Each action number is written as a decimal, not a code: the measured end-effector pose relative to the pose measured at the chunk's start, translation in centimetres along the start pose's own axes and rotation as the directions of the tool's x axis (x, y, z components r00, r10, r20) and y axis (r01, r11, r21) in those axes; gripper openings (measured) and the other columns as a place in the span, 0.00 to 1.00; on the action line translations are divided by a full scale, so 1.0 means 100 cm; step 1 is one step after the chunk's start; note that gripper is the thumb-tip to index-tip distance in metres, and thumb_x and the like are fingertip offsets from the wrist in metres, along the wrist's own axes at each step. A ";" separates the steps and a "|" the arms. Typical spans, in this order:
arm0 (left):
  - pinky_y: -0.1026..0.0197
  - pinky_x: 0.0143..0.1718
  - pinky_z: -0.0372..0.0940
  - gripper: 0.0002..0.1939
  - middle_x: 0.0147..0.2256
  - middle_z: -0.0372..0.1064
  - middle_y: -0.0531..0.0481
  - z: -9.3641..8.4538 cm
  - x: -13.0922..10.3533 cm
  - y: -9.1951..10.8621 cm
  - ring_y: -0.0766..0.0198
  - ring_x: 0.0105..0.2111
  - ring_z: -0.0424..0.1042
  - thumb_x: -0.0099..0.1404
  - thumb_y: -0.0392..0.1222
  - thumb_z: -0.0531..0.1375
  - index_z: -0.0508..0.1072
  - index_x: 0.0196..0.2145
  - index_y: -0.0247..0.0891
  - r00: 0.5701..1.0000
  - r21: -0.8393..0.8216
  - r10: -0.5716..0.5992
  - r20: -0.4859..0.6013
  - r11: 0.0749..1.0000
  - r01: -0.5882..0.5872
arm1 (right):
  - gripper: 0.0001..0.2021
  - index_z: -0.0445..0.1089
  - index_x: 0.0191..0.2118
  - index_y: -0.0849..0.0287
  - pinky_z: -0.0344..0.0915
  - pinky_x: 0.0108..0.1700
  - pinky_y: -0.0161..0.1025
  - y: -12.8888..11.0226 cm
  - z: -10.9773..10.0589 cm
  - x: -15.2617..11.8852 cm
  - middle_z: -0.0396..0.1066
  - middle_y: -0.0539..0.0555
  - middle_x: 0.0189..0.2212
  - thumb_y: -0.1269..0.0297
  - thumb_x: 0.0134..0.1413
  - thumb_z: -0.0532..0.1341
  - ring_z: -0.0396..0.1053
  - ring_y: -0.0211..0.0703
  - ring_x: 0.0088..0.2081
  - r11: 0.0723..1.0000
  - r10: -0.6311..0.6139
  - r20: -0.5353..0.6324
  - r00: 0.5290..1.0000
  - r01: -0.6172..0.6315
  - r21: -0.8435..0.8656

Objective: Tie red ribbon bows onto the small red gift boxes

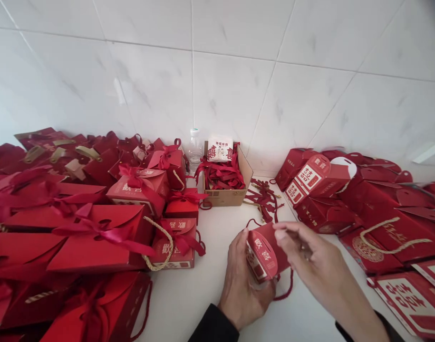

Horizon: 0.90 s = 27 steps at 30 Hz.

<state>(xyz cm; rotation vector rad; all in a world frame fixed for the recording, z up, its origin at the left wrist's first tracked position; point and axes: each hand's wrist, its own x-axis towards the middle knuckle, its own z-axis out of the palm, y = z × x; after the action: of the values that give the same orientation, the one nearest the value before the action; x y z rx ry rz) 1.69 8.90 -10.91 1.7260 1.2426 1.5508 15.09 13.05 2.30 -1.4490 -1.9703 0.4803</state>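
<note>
A small red gift box with white Chinese characters on its rounded front flap is held tilted above the white table. My left hand wraps round its left side and underside. At the upper right edge, the thumb and index finger of my right hand are on the box's other flap; the other fingers curl behind. Dark red cord handles hang out below and behind the box. The inside of the box is hidden.
Many red gift boxes tied with ribbon bows crowd the left side. Boxes without bows are stacked on the right. A cardboard box of red ribbons stands by the tiled wall, with loose ribbons and a clear plastic bottle beside it.
</note>
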 end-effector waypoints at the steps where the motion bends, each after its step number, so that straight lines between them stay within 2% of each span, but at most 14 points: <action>1: 0.31 0.67 0.61 0.55 0.69 0.54 0.35 -0.001 0.001 0.000 0.37 0.69 0.59 0.59 0.34 0.67 0.40 0.74 0.49 1.000 -0.009 0.000 0.001 1.000 0.000 | 0.18 0.76 0.45 0.55 0.76 0.30 0.36 -0.003 -0.002 0.016 0.84 0.54 0.35 0.49 0.71 0.54 0.81 0.44 0.30 0.995 -0.063 -0.026 0.998 0.060 -0.080; 3: 0.32 0.68 0.60 0.56 0.70 0.53 0.37 -0.002 0.003 0.000 0.37 0.70 0.57 0.58 0.33 0.67 0.40 0.74 0.52 1.000 -0.019 0.004 0.008 1.000 -0.004 | 0.15 0.76 0.47 0.56 0.78 0.38 0.39 -0.010 0.001 0.053 0.83 0.55 0.39 0.55 0.73 0.55 0.81 0.45 0.36 0.978 -0.140 0.011 0.990 0.140 -0.154; 5: 0.32 0.69 0.59 0.57 0.71 0.51 0.38 -0.002 0.003 0.001 0.38 0.71 0.55 0.58 0.31 0.66 0.39 0.75 0.54 1.000 -0.044 0.004 0.011 0.999 -0.004 | 0.09 0.76 0.49 0.56 0.76 0.50 0.43 -0.018 0.013 0.092 0.82 0.54 0.45 0.63 0.72 0.58 0.80 0.44 0.43 0.956 -0.191 0.091 0.977 0.207 -0.207; 6: 0.32 0.69 0.58 0.58 0.71 0.51 0.39 -0.002 0.002 0.001 0.38 0.71 0.54 0.57 0.30 0.66 0.38 0.75 0.55 1.000 -0.062 0.002 0.008 0.998 -0.001 | 0.09 0.75 0.51 0.58 0.75 0.52 0.47 -0.023 0.022 0.111 0.81 0.55 0.47 0.65 0.72 0.60 0.79 0.45 0.46 0.943 -0.204 0.131 0.970 0.231 -0.240; 7: 0.31 0.69 0.58 0.58 0.71 0.51 0.40 -0.001 0.002 0.001 0.38 0.71 0.54 0.57 0.30 0.66 0.38 0.75 0.56 1.000 -0.080 0.001 0.001 0.997 -0.001 | 0.10 0.75 0.53 0.59 0.75 0.52 0.51 -0.028 0.032 0.128 0.79 0.56 0.49 0.63 0.71 0.63 0.78 0.47 0.48 0.928 -0.209 0.164 0.964 0.248 -0.277; 9: 0.29 0.69 0.57 0.59 0.71 0.51 0.41 0.000 0.000 0.002 0.37 0.71 0.54 0.56 0.29 0.66 0.39 0.75 0.57 1.000 -0.104 0.004 -0.014 0.995 -0.005 | 0.14 0.73 0.56 0.59 0.75 0.51 0.53 -0.038 0.054 0.156 0.75 0.58 0.54 0.60 0.70 0.65 0.77 0.50 0.50 0.898 -0.202 0.221 0.954 0.270 -0.347; 13: 0.33 0.68 0.60 0.63 0.71 0.52 0.44 0.005 -0.001 0.005 0.38 0.71 0.55 0.49 0.23 0.63 0.42 0.75 0.58 0.999 -0.141 -0.033 -0.043 0.990 0.026 | 0.17 0.72 0.59 0.58 0.75 0.51 0.53 -0.052 0.086 0.186 0.73 0.59 0.57 0.59 0.69 0.65 0.76 0.51 0.51 0.854 -0.153 0.277 0.949 0.268 -0.446; 15: 0.40 0.64 0.67 0.65 0.72 0.52 0.44 0.007 -0.003 0.005 0.39 0.71 0.56 0.44 0.20 0.60 0.44 0.75 0.56 0.996 -0.175 -0.072 -0.060 0.983 0.061 | 0.18 0.71 0.59 0.59 0.75 0.51 0.53 -0.054 0.094 0.194 0.73 0.60 0.57 0.59 0.69 0.66 0.76 0.51 0.51 0.846 -0.124 0.276 0.953 0.247 -0.472; 17: 0.44 0.62 0.70 0.66 0.73 0.50 0.44 0.006 -0.004 0.002 0.39 0.72 0.55 0.41 0.20 0.58 0.44 0.75 0.54 0.995 -0.190 -0.090 -0.043 0.978 0.081 | 0.18 0.71 0.59 0.60 0.75 0.51 0.52 -0.052 0.097 0.198 0.73 0.60 0.56 0.59 0.68 0.66 0.76 0.51 0.51 0.849 -0.107 0.260 0.960 0.224 -0.478; 20: 0.44 0.64 0.68 0.66 0.74 0.49 0.44 0.003 -0.004 -0.001 0.39 0.73 0.52 0.42 0.20 0.59 0.43 0.76 0.53 0.998 -0.175 -0.069 0.005 0.982 0.069 | 0.18 0.71 0.59 0.59 0.75 0.51 0.53 -0.050 0.093 0.200 0.73 0.59 0.56 0.59 0.69 0.66 0.76 0.51 0.51 0.872 -0.121 0.207 0.971 0.204 -0.445; 23: 0.41 0.62 0.71 0.65 0.73 0.51 0.43 0.000 -0.001 -0.001 0.39 0.72 0.54 0.43 0.20 0.59 0.42 0.76 0.54 0.999 -0.177 -0.023 -0.029 0.984 0.018 | 0.16 0.72 0.57 0.58 0.75 0.51 0.53 -0.052 0.075 0.197 0.74 0.58 0.55 0.59 0.69 0.65 0.76 0.50 0.51 0.914 -0.164 0.111 0.980 0.193 -0.356; 25: 0.38 0.63 0.69 0.62 0.71 0.53 0.40 -0.001 0.002 0.001 0.37 0.71 0.56 0.46 0.23 0.60 0.44 0.75 0.51 0.999 -0.187 0.000 -0.054 0.982 -0.010 | 0.14 0.73 0.55 0.59 0.76 0.49 0.51 -0.056 0.051 0.191 0.76 0.57 0.52 0.58 0.70 0.65 0.77 0.48 0.48 0.947 -0.177 0.020 0.984 0.176 -0.268; 27: 0.35 0.66 0.65 0.58 0.69 0.56 0.37 -0.002 0.004 0.002 0.37 0.69 0.59 0.48 0.26 0.62 0.47 0.74 0.47 0.999 -0.196 -0.002 -0.054 0.980 -0.009 | 0.13 0.73 0.53 0.60 0.76 0.43 0.46 -0.055 0.016 0.178 0.77 0.55 0.46 0.57 0.71 0.63 0.77 0.44 0.40 0.976 -0.158 -0.095 0.983 0.140 -0.169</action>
<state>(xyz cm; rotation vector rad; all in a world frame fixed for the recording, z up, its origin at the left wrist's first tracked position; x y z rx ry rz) 1.54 9.17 -10.52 1.5706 1.0722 1.6719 6.69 28.16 9.51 -1.3790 -2.0509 0.1759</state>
